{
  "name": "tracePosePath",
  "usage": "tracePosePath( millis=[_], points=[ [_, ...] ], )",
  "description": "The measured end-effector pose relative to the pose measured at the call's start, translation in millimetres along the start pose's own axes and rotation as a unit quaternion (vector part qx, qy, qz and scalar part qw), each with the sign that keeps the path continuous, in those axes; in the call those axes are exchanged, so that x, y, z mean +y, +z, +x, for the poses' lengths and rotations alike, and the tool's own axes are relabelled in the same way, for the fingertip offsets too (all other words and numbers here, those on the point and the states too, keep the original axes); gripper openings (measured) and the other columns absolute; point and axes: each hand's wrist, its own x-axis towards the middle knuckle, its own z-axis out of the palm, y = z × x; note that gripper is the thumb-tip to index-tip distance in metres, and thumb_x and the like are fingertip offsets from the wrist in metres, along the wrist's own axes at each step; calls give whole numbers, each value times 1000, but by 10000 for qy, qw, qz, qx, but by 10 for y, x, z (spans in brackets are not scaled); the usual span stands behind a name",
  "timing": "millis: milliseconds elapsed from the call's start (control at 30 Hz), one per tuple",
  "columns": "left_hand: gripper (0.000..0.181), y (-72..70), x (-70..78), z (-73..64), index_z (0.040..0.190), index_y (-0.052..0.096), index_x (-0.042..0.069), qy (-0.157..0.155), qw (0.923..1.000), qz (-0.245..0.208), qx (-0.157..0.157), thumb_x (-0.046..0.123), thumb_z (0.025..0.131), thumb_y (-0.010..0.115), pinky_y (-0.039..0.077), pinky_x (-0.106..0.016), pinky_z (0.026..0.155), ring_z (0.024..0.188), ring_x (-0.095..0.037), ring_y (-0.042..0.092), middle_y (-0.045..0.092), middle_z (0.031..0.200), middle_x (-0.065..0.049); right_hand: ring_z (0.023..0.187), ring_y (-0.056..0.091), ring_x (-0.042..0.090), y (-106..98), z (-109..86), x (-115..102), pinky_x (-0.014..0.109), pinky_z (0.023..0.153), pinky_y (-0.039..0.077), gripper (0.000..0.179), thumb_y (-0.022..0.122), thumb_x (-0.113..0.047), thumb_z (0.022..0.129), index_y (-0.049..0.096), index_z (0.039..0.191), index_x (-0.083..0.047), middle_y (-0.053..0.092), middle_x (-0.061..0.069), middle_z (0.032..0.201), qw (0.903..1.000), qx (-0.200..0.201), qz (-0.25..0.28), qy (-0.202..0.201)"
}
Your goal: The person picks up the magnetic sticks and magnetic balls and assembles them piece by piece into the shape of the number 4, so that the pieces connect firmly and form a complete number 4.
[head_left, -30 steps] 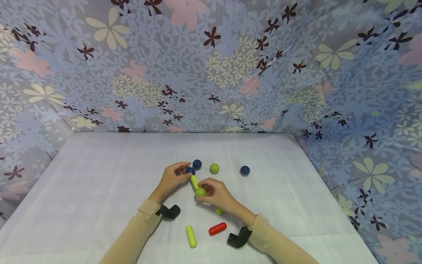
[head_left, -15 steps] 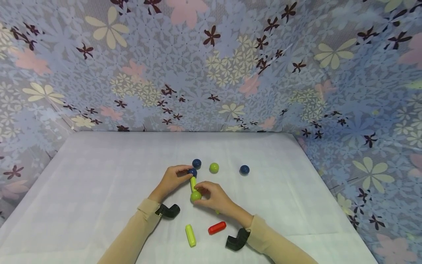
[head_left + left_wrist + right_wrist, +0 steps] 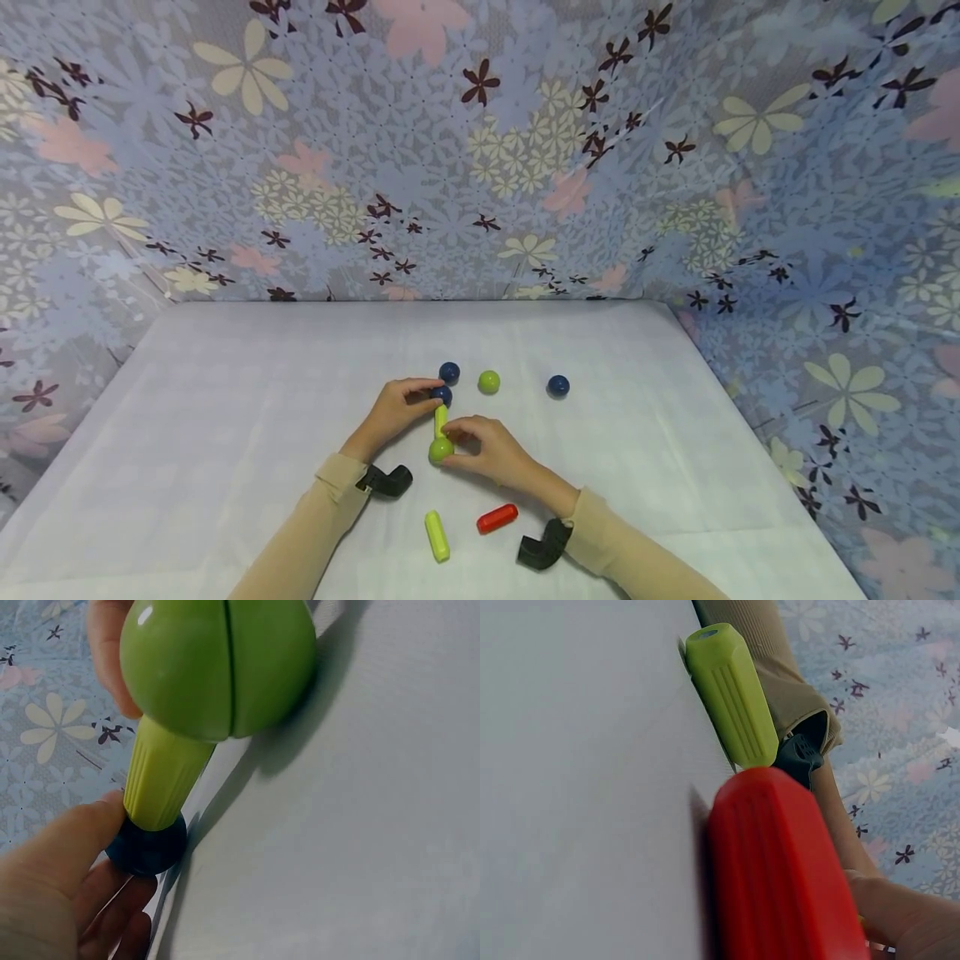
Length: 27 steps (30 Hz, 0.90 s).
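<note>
Between the hands, the lime rod [image 3: 440, 421] points away from the person, left hand [image 3: 392, 414] pinching the navy ball [image 3: 443, 395] beyond, right hand [image 3: 491, 448] gripping the green ball [image 3: 440, 451] nearer.

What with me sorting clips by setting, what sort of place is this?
Probably an improvised indoor tabletop workspace, perhaps set up for recording: a white cloth-covered table, flower-patterned fabric rising behind and beside it, and black wrist-worn devices.

The counter [image 3: 225, 400] is pale. A blue ball [image 3: 449, 372], green ball [image 3: 489, 382] and second blue ball [image 3: 558, 386] lie nearer its far edge than the red stick [image 3: 497, 518] and lime stick [image 3: 437, 536].
</note>
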Motion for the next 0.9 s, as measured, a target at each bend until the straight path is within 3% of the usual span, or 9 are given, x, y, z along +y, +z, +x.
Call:
tracePosePath(
  millis=[233, 500, 900],
  points=[
    [31, 39, -10, -5, 117, 67, 8, -359, 9990, -157, -214, 18, 87, 69, 50, -27, 92, 108, -25, 63, 67, 120, -10, 95, 64, 15, -59, -39, 1, 28, 86, 53, 30, 70, -21, 86, 66, 114, -10, 71, 2, 106, 9997, -11, 165, 194],
    [32, 68, -1, 23, 117, 67, 8, -445, 9983, -282, -234, 18, 87, 69, 49, -43, 98, 111, -26, 62, 66, 122, -11, 92, 63, 15, -168, -69, 59, 26, 84, 53, 25, 68, -16, 87, 67, 110, -7, 71, 3, 103, 9990, 201, 223, 327],
    [32, -11, 7, 11, 119, 64, 9, -703, 9969, -210, -279, 18, 88, 67, 47, -42, 102, 109, -25, 62, 65, 123, -10, 99, 62, 12, -353, -200, 236, 27, 88, 50, 25, 71, -17, 85, 68, 108, -10, 71, 0, 105, 9980, 407, 397, 265]
  ],
)
